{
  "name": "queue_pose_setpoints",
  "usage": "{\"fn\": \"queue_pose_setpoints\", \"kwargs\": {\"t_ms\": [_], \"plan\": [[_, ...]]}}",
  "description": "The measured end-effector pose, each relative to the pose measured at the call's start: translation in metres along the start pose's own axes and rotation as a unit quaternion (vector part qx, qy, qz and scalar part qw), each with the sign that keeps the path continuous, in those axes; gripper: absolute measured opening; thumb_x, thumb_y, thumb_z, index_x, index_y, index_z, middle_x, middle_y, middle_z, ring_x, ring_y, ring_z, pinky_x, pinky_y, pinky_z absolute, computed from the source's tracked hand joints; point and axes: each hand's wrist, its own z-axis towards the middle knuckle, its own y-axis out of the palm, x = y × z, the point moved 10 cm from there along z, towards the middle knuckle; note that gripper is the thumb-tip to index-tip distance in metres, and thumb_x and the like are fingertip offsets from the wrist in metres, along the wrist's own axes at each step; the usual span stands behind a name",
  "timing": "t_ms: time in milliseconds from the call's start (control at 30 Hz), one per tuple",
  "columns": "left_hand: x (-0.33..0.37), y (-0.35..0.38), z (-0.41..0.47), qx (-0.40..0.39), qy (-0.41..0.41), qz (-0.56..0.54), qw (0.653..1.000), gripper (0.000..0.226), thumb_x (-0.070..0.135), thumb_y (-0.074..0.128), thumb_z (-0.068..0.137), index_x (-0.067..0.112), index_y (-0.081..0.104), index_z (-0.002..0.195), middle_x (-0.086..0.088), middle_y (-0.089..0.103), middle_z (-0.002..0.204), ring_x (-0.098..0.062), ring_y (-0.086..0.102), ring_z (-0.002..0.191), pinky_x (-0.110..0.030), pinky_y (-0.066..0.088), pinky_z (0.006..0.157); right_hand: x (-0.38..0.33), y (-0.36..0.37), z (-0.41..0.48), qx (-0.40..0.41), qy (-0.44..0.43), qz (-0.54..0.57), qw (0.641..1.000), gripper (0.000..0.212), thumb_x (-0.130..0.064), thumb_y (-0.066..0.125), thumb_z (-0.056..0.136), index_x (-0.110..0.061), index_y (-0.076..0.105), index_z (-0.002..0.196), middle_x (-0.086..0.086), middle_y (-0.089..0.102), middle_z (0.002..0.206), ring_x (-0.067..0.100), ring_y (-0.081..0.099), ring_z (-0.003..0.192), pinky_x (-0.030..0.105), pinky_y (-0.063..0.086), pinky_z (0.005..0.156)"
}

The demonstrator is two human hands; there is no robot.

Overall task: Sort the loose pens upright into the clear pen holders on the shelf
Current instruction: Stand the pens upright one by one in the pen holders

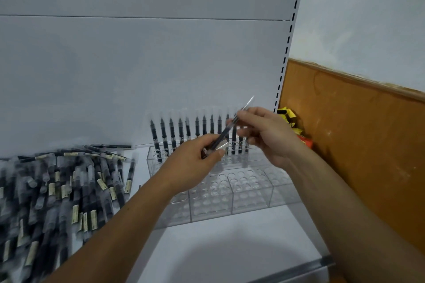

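Observation:
One black pen with a clear cap [226,130] is held tilted between both hands above the clear pen holder [230,195]. My left hand [195,163] grips its lower end. My right hand [264,133] pinches its upper part, the clear tip pointing up and to the right. Several black pens stand upright in the holder's back row [174,135]. The front rows of holes hold nothing. A big pile of loose pens [57,190] lies on the white shelf at the left.
The white shelf surface [218,248] runs to a metal front edge [317,264]. A white back panel rises behind the holder. Right of the slotted upright [287,53] is an orange wall panel [356,133], with yellow and red packets [292,124] at its foot.

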Motion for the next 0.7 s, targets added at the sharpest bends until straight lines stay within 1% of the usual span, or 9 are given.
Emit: {"fn": "queue_pose_setpoints", "kwargs": {"t_ms": [100, 167, 233, 300, 333, 400, 433, 533, 700], "plan": [[-0.001, 0.001, 0.0, -0.003, 0.004, 0.014, 1.0, 0.015, 0.041, 0.051, 0.096, 0.041, 0.057, 0.11, 0.017, 0.062, 0.085, 0.01, 0.049, 0.054, -0.02, 0.035, 0.056, -0.029, -0.04, -0.001, 0.105, -0.084, 0.007, 0.991, 0.013, -0.022, 0.058, 0.096, -0.011, 0.062, 0.102, 0.002, 0.075, 0.091, 0.007, 0.062, 0.066, 0.018, 0.045, 0.053], [0.0, 0.002, 0.001, -0.005, 0.008, 0.019, 1.0, 0.013, 0.04, 0.05, 0.097, 0.04, 0.057, 0.108, 0.017, 0.062, 0.086, 0.011, 0.049, 0.055, -0.02, 0.034, 0.057, -0.043, -0.067, -0.002, 0.176, -0.129, -0.034, 0.975, 0.015, -0.024, 0.058, 0.097, -0.011, 0.061, 0.104, -0.003, 0.074, 0.088, 0.005, 0.063, 0.066, 0.019, 0.046, 0.056], [0.0, 0.002, 0.0, -0.009, 0.01, 0.024, 1.0, 0.013, 0.04, 0.05, 0.097, 0.04, 0.057, 0.107, 0.017, 0.062, 0.086, 0.012, 0.049, 0.055, -0.02, 0.034, 0.056, -0.048, -0.081, 0.001, 0.204, -0.149, -0.082, 0.964, 0.016, -0.024, 0.059, 0.096, -0.011, 0.06, 0.105, -0.005, 0.074, 0.088, 0.005, 0.064, 0.067, 0.022, 0.049, 0.06], [0.0, 0.003, 0.0, -0.01, 0.011, 0.025, 1.0, 0.012, 0.04, 0.05, 0.097, 0.04, 0.057, 0.107, 0.017, 0.062, 0.085, 0.012, 0.049, 0.054, -0.02, 0.034, 0.056, -0.047, -0.084, 0.008, 0.2, -0.157, -0.128, 0.959, 0.017, -0.023, 0.059, 0.096, -0.008, 0.059, 0.106, -0.002, 0.073, 0.09, 0.006, 0.067, 0.071, 0.024, 0.051, 0.065], [0.0, 0.002, 0.0, -0.009, 0.01, 0.025, 1.0, 0.012, 0.04, 0.051, 0.096, 0.041, 0.057, 0.106, 0.018, 0.063, 0.085, 0.011, 0.049, 0.054, -0.02, 0.034, 0.056, -0.046, -0.084, 0.011, 0.196, -0.161, -0.149, 0.956, 0.018, -0.022, 0.059, 0.096, -0.007, 0.059, 0.105, -0.002, 0.073, 0.09, 0.007, 0.068, 0.071, 0.023, 0.051, 0.065], [0.0, 0.002, 0.0, -0.008, 0.009, 0.027, 1.0, 0.011, 0.04, 0.051, 0.096, 0.041, 0.057, 0.105, 0.018, 0.063, 0.085, 0.01, 0.049, 0.053, -0.021, 0.035, 0.057, -0.045, -0.081, 0.016, 0.183, -0.166, -0.184, 0.951, 0.018, -0.022, 0.06, 0.096, -0.007, 0.058, 0.104, -0.001, 0.072, 0.09, 0.007, 0.068, 0.07, 0.017, 0.048, 0.059], [0.0, 0.002, 0.001, -0.006, 0.009, 0.027, 1.0, 0.011, 0.04, 0.051, 0.096, 0.041, 0.058, 0.105, 0.018, 0.063, 0.084, 0.009, 0.049, 0.053, -0.021, 0.035, 0.057, -0.043, -0.077, 0.019, 0.172, -0.165, -0.199, 0.95, 0.016, -0.022, 0.061, 0.096, -0.008, 0.058, 0.104, 0.0, 0.072, 0.091, 0.007, 0.068, 0.071, 0.016, 0.047, 0.059], [-0.001, 0.002, 0.0, -0.004, 0.012, 0.024, 1.0, 0.012, 0.041, 0.051, 0.096, 0.041, 0.059, 0.105, 0.015, 0.064, 0.083, 0.006, 0.048, 0.051, -0.021, 0.037, 0.057, -0.037, -0.069, 0.024, 0.147, -0.163, -0.241, 0.945, 0.014, -0.025, 0.061, 0.096, -0.013, 0.058, 0.102, -0.002, 0.072, 0.092, 0.01, 0.071, 0.075, 0.024, 0.049, 0.067], [0.0, 0.001, 0.0, 0.002, 0.012, 0.021, 1.0, 0.014, 0.04, 0.051, 0.096, 0.041, 0.059, 0.107, 0.014, 0.065, 0.085, 0.007, 0.048, 0.052, -0.021, 0.037, 0.058, -0.04, -0.072, 0.026, 0.165, -0.166, -0.291, 0.928, 0.018, -0.029, 0.061, 0.095, -0.013, 0.059, 0.105, -0.003, 0.072, 0.09, 0.011, 0.071, 0.077, 0.034, 0.056, 0.075]]}}
